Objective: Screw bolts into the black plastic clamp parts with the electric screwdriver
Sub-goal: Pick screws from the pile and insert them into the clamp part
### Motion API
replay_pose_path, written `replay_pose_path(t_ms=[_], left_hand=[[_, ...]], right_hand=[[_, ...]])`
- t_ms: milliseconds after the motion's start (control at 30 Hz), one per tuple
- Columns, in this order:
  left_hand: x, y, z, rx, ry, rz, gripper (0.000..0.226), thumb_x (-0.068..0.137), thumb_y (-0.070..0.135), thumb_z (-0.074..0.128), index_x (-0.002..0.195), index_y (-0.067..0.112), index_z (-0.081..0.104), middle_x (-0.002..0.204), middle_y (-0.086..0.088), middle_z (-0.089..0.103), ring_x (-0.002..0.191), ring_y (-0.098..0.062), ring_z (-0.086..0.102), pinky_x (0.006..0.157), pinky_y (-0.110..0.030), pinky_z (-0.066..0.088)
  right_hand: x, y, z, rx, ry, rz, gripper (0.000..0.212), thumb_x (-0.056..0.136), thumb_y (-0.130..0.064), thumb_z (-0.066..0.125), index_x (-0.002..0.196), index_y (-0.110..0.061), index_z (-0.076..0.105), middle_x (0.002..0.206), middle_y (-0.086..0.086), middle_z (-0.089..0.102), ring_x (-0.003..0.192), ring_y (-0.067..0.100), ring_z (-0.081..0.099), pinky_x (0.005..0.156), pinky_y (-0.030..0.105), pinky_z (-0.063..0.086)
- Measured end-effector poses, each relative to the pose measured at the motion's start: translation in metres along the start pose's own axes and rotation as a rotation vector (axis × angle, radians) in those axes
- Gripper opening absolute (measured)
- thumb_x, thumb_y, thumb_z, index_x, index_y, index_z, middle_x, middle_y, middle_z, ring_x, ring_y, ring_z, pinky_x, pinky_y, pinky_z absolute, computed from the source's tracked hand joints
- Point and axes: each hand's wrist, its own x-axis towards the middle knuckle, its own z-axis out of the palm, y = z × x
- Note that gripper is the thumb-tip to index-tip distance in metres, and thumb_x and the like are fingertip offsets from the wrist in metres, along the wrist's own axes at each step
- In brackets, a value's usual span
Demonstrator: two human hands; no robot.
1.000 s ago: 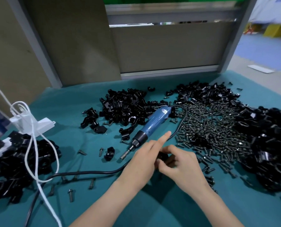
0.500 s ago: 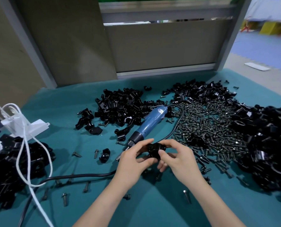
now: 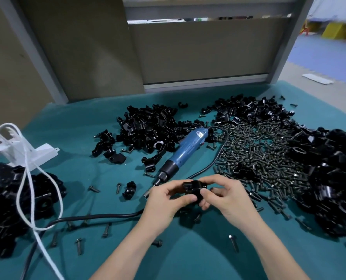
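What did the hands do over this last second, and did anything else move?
The left hand, whose forefinger stuck out straight a second ago, has curled its fingers onto the black clamp part, so it and the right hand now pinch the part together above the teal table. The electric screwdriver stayed lying untouched beside the heap of bolts.

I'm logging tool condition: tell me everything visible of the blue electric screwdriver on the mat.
The blue electric screwdriver lies on its side on the teal mat, unheld. It has a blue plastic-looking barrel with a small label near the rear, a black collar, and a metal chuck and bit pointing toward the person. A black cable leaves its rear, which lies against the pile of black plastic clamp parts. The bit tip ends beside the left hand; contact is unclear.
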Motion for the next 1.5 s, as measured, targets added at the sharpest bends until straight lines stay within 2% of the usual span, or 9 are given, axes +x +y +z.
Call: replay_pose_path(t_ms=[167, 300, 467, 633, 833, 1000, 1067, 1233, 1500], left_hand=[[0.002, -0.001, -0.002, -0.006, 0.032, 0.016, 0.027, 0.075, -0.004, 0.075, 0.094, 0.016, 0.074, 0.097, 0.0, 0.076, 0.095, -0.011, 0.07, 0.081, -0.018, 0.05], [0.002, -0.004, 0.0, 0.017, 0.055, 0.038, 0.029, 0.074, -0.006, 0.075, 0.095, 0.013, 0.073, 0.098, 0.0, 0.075, 0.097, -0.011, 0.069, 0.083, -0.016, 0.049], [0.001, -0.003, -0.001, 0.009, 0.029, 0.043, 0.027, 0.073, -0.001, 0.076, 0.093, 0.016, 0.073, 0.097, 0.005, 0.075, 0.095, -0.007, 0.069, 0.08, -0.013, 0.048], [0.0, 0.0, -0.002, 0.002, 0.0, 0.05, 0.028, 0.065, 0.018, 0.076, 0.093, 0.021, 0.074, 0.099, 0.004, 0.075, 0.096, -0.006, 0.068, 0.081, -0.013, 0.048], [0.001, -0.002, -0.005, 0.033, 0.006, 0.046, 0.03, 0.064, 0.019, 0.077, 0.094, 0.016, 0.074, 0.1, -0.001, 0.074, 0.094, -0.007, 0.068, 0.08, -0.013, 0.049], [0.004, -0.007, -0.006, 0.017, 0.033, -0.019, 0.025, 0.074, 0.003, 0.077, 0.093, 0.019, 0.075, 0.096, 0.006, 0.074, 0.087, -0.002, 0.068, 0.072, -0.009, 0.048], [0.004, -0.007, -0.007, 0.022, 0.031, -0.03, 0.024, 0.075, 0.003, 0.076, 0.093, 0.02, 0.074, 0.095, 0.009, 0.074, 0.086, -0.001, 0.068, 0.07, -0.009, 0.049], [0.003, -0.006, -0.007, 0.007, 0.03, -0.042, 0.023, 0.076, 0.004, 0.076, 0.094, 0.02, 0.074, 0.095, 0.008, 0.074, 0.088, -0.004, 0.069, 0.073, -0.011, 0.049], [0.003, -0.004, -0.007, -0.007, 0.018, -0.065, 0.023, 0.077, 0.004, 0.076, 0.096, 0.017, 0.074, 0.092, 0.011, 0.074, 0.086, -0.005, 0.069, 0.068, -0.012, 0.051]], right_hand=[[-0.003, -0.002, -0.003, 0.026, -0.009, 0.019, 0.029, 0.079, 0.001, 0.074, 0.093, -0.024, 0.075, 0.09, 0.016, 0.07, 0.066, 0.025, 0.071, 0.068, 0.027, 0.057], [-0.002, 0.0, -0.007, -0.037, -0.012, 0.051, 0.035, 0.075, -0.005, 0.08, 0.09, -0.036, 0.076, 0.088, 0.004, 0.075, 0.076, 0.022, 0.073, 0.076, 0.028, 0.056], [-0.002, 0.001, -0.011, -0.099, -0.006, 0.108, 0.024, 0.074, -0.012, 0.081, 0.093, -0.025, 0.073, 0.075, 0.006, 0.075, 0.075, 0.021, 0.073, 0.082, 0.036, 0.057], [-0.001, -0.003, -0.01, -0.105, -0.024, 0.025, 0.031, 0.073, 0.001, 0.08, 0.083, -0.028, 0.074, 0.082, 0.003, 0.074, 0.074, 0.012, 0.069, 0.074, 0.021, 0.055], [-0.004, -0.023, -0.022, -0.245, -0.073, 0.069, 0.03, 0.074, -0.008, 0.081, 0.093, -0.03, 0.072, 0.088, -0.007, 0.075, 0.081, 0.009, 0.07, 0.08, 0.024, 0.056], [0.03, -0.056, -0.09, -0.452, 0.498, -0.045, 0.022, 0.086, -0.006, 0.066, 0.086, -0.028, 0.071, 0.072, -0.008, 0.072, 0.061, 0.004, 0.065, 0.057, 0.014, 0.051], [0.058, -0.056, -0.11, -0.555, 0.599, 0.058, 0.018, 0.088, -0.006, 0.065, 0.083, -0.023, 0.07, 0.08, 0.0, 0.072, 0.065, 0.008, 0.064, 0.06, 0.017, 0.05], [0.109, -0.025, -0.12, -0.927, 0.376, 0.401, 0.015, 0.084, -0.011, 0.073, 0.096, -0.002, 0.073, 0.102, 0.016, 0.069, 0.095, 0.03, 0.064, 0.088, 0.036, 0.053], [0.138, -0.014, -0.118, -1.153, 0.429, 0.462, 0.019, 0.087, -0.001, 0.062, 0.072, -0.004, 0.05, 0.078, 0.013, 0.054, 0.063, 0.024, 0.052, 0.063, 0.034, 0.051]])
